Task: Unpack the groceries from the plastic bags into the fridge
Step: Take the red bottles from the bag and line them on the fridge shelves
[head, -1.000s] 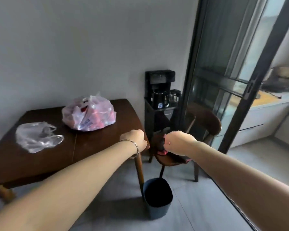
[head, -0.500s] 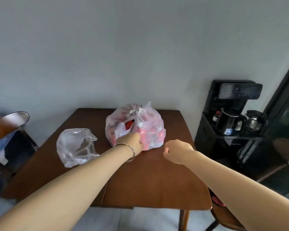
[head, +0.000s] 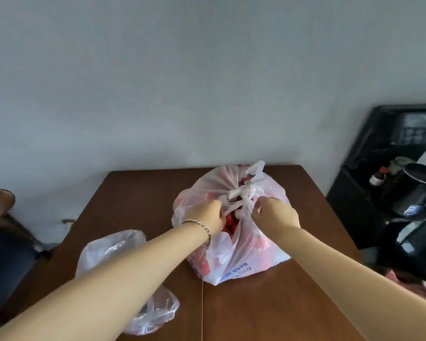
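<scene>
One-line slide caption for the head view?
Left hand and right hand grip the knotted top of a white grocery bag on a wooden table, clear bag alongside.

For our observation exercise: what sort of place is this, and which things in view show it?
Probably a home dining or kitchen corner: a wooden table against a plain wall, a black stand holding a kettle beside it, and a full grocery bag on the table.

Full bag (head: pixel 234 232) on table (head: pixel 293 303), right of empty bag (head: pixel 113 254)
</scene>
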A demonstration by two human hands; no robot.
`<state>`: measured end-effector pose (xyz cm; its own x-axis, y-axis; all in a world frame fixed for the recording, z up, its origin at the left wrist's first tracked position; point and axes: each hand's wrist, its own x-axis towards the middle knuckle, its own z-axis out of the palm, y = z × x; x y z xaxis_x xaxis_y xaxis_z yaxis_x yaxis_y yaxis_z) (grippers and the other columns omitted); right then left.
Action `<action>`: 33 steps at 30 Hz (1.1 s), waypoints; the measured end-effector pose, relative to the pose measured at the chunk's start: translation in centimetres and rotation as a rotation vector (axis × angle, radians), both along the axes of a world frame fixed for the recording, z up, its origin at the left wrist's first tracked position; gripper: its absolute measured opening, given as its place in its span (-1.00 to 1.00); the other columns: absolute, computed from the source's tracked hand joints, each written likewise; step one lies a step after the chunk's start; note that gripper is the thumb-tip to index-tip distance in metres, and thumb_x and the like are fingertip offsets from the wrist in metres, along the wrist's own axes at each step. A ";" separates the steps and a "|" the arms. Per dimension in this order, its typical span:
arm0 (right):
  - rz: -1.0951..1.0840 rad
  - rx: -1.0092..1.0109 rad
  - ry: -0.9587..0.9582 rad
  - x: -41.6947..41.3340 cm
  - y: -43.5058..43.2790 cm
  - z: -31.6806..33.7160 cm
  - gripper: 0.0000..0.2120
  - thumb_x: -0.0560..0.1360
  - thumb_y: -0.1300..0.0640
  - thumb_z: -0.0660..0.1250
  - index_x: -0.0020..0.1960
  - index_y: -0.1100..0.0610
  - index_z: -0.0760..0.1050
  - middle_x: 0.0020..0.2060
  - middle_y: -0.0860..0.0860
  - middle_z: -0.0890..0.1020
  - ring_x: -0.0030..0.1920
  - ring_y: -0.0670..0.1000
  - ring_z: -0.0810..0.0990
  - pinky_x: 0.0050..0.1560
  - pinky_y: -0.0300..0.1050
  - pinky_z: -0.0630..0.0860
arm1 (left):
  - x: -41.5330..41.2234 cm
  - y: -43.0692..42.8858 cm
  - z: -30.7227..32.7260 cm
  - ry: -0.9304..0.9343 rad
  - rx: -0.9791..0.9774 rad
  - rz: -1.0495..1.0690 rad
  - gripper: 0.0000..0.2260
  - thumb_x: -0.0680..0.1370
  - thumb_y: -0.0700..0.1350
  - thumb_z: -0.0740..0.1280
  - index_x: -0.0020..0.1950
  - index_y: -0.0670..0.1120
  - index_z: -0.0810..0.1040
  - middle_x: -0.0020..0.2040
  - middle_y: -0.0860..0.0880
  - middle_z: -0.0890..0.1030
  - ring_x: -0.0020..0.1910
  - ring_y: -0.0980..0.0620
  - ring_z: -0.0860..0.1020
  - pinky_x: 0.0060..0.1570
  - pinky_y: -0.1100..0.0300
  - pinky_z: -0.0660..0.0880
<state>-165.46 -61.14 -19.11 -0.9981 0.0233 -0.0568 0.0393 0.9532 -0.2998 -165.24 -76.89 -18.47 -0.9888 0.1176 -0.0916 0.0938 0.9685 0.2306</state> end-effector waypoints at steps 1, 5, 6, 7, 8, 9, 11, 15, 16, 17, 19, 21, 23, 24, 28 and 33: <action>-0.030 -0.019 0.007 -1.1 -0.6 -0.1 -0.72 0.58 0.07 0.13 0.20 0.13 0.48 0.14 0.07 0.56 0.10 0.11 0.55 -0.09 -0.14 0.40 | -1.1 -0.4 -0.2 0.015 0.005 -0.020 -0.80 0.58 -0.10 0.13 0.07 -0.08 0.52 -0.03 -0.05 0.61 -0.07 -0.07 0.57 -0.21 0.18 0.40; -0.149 -0.027 0.002 -5.5 -1.7 -0.8 -0.57 0.60 -0.02 0.13 0.37 0.18 0.31 0.32 0.12 0.38 0.31 0.11 0.38 0.14 -0.03 0.41 | -5.3 -1.0 -0.8 0.090 0.060 -0.107 -0.80 0.59 -0.05 0.12 0.03 -0.10 0.48 -0.09 -0.07 0.59 -0.10 -0.08 0.54 -0.21 0.17 0.37; -0.175 -0.022 -0.019 -6.5 -1.9 -1.1 -0.56 0.60 -0.04 0.12 0.37 0.20 0.31 0.31 0.14 0.38 0.31 0.12 0.37 0.14 -0.01 0.42 | -6.0 -0.9 -1.2 0.080 0.097 -0.122 -0.82 0.58 -0.05 0.14 0.04 -0.10 0.47 -0.12 -0.06 0.55 -0.11 -0.07 0.53 -0.21 0.17 0.36; -0.204 -0.027 -0.042 -7.5 -2.0 -1.4 -0.58 0.60 -0.03 0.13 0.34 0.21 0.34 0.28 0.15 0.41 0.29 0.14 0.40 0.12 0.00 0.43 | -6.8 -0.7 -1.8 0.069 0.154 -0.141 -0.85 0.57 -0.06 0.16 0.03 -0.10 0.45 -0.13 -0.05 0.51 -0.11 -0.08 0.53 -0.18 0.16 0.39; -0.230 -0.047 -0.057 -8.4 -2.1 -1.9 -0.63 0.60 0.00 0.14 0.28 0.21 0.38 0.23 0.16 0.45 0.24 0.15 0.44 0.08 -0.01 0.43 | -7.6 -0.4 -2.3 0.064 0.207 -0.164 -0.87 0.55 -0.10 0.18 0.02 -0.11 0.44 -0.11 -0.05 0.50 -0.07 -0.10 0.53 -0.13 0.11 0.45; -0.244 -0.077 -0.064 -8.8 -2.3 -2.3 -0.68 0.59 0.04 0.15 0.22 0.22 0.43 0.18 0.16 0.49 0.18 0.16 0.48 0.02 -0.05 0.42 | -8.1 0.0 -2.8 0.060 0.245 -0.195 -0.88 0.54 -0.15 0.19 0.04 -0.12 0.44 -0.04 -0.07 0.52 -0.01 -0.12 0.54 -0.06 0.05 0.48; -0.215 -0.097 -0.051 -9.5 -2.6 -3.2 -0.78 0.57 0.12 0.18 0.10 0.22 0.49 0.08 0.15 0.55 0.08 0.17 0.53 -0.10 -0.10 0.37 | -9.9 0.7 -3.6 0.062 0.262 -0.250 -0.78 0.55 -0.17 0.20 0.19 -0.10 0.45 0.16 -0.05 0.53 0.15 -0.11 0.50 0.07 0.00 0.47; -0.099 -0.226 0.060 -9.3 -2.2 -3.5 -0.83 0.53 0.19 0.25 0.05 0.22 0.55 -0.04 0.10 0.57 0.00 0.13 0.55 -0.15 -0.18 0.31 | -12.6 1.6 -4.4 0.154 0.226 -0.308 -0.78 0.59 -0.10 0.20 0.19 -0.06 0.51 0.16 -0.01 0.55 0.18 -0.05 0.47 0.09 0.04 0.46; -0.099 -0.288 0.088 -8.9 -1.9 -3.4 -0.84 0.52 0.21 0.27 0.05 0.21 0.56 -0.07 0.06 0.56 -0.02 0.10 0.55 -0.14 -0.21 0.34 | -12.8 1.8 -4.5 0.188 0.199 -0.334 -0.80 0.59 -0.10 0.20 0.15 -0.09 0.53 0.11 -0.03 0.56 0.15 -0.06 0.48 0.06 0.04 0.47; -0.118 -0.337 0.111 -8.5 -1.5 -3.3 -0.86 0.51 0.22 0.29 0.03 0.21 0.56 -0.11 0.02 0.55 -0.04 0.07 0.55 -0.13 -0.22 0.36 | -12.8 2.0 -4.5 0.217 0.184 -0.372 -0.83 0.58 -0.12 0.23 0.10 -0.14 0.54 0.06 -0.07 0.58 0.10 -0.08 0.50 0.01 0.04 0.48; -0.222 -0.447 0.135 -7.9 -0.7 -3.4 -0.91 0.50 0.22 0.31 -0.04 0.22 0.55 -0.20 -0.01 0.56 -0.14 0.05 0.56 -0.18 -0.19 0.44 | -12.7 2.4 -4.6 0.234 0.210 -0.440 -0.94 0.43 -0.24 0.41 -0.13 -0.19 0.59 -0.17 -0.10 0.62 -0.12 -0.09 0.59 -0.24 0.14 0.54; -0.380 -0.632 0.093 -8.0 -0.3 -3.7 -0.91 0.50 0.23 0.31 -0.12 0.26 0.54 -0.28 0.06 0.59 -0.22 0.07 0.61 -0.19 -0.10 0.59 | -12.6 2.5 -5.3 0.139 0.341 -0.394 -0.85 0.21 -0.28 0.52 -0.35 -0.14 0.57 -0.36 -0.03 0.57 -0.36 -0.04 0.58 -0.46 0.27 0.49; -0.531 -0.864 0.026 -8.5 0.0 -3.9 -0.88 0.50 0.31 0.26 -0.19 0.25 0.53 -0.29 0.11 0.61 -0.22 0.11 0.64 -0.13 0.01 0.65 | -12.4 2.4 -5.5 -0.018 0.451 -0.338 -0.93 0.31 -0.18 0.41 -0.33 -0.17 0.58 -0.25 -0.02 0.56 -0.30 0.00 0.55 -0.39 0.28 0.43; -0.603 -0.957 -0.004 -8.8 0.2 -4.0 -0.83 0.50 0.34 0.21 -0.21 0.25 0.52 -0.29 0.12 0.61 -0.23 0.11 0.63 -0.13 0.02 0.65 | -12.0 2.6 -5.0 -0.053 0.523 -0.293 -0.87 0.39 -0.15 0.35 -0.28 -0.21 0.58 -0.15 -0.03 0.53 -0.22 0.02 0.51 -0.29 0.27 0.38; -0.752 -0.949 -0.057 -8.8 1.6 -6.0 -0.90 0.52 0.27 0.24 -0.06 0.24 0.54 -0.26 0.12 0.62 -0.33 0.04 0.53 -0.14 -0.01 0.57 | -11.8 1.0 -3.9 -0.221 1.014 0.078 -0.90 0.47 -0.27 0.38 -0.23 -0.15 0.52 -0.20 0.07 0.49 -0.36 0.23 0.48 -0.35 0.50 0.36; -0.755 -1.312 0.141 -7.2 0.9 -5.1 -0.79 0.54 0.24 0.27 0.13 0.11 0.32 -0.12 0.07 0.57 -0.20 0.03 0.64 -0.26 -0.23 0.59 | -11.8 -1.6 -5.5 -0.193 1.228 0.339 -0.86 0.26 0.15 0.44 -0.32 0.12 0.69 -0.16 -0.03 0.66 0.01 -0.10 0.61 0.22 -0.05 0.47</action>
<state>-172.69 -60.19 -24.23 -0.7750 0.5256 -0.3509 0.2802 -0.2120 -0.9363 -177.00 -78.44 -24.02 -0.9687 -0.0274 -0.2468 -0.2482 0.0815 0.9653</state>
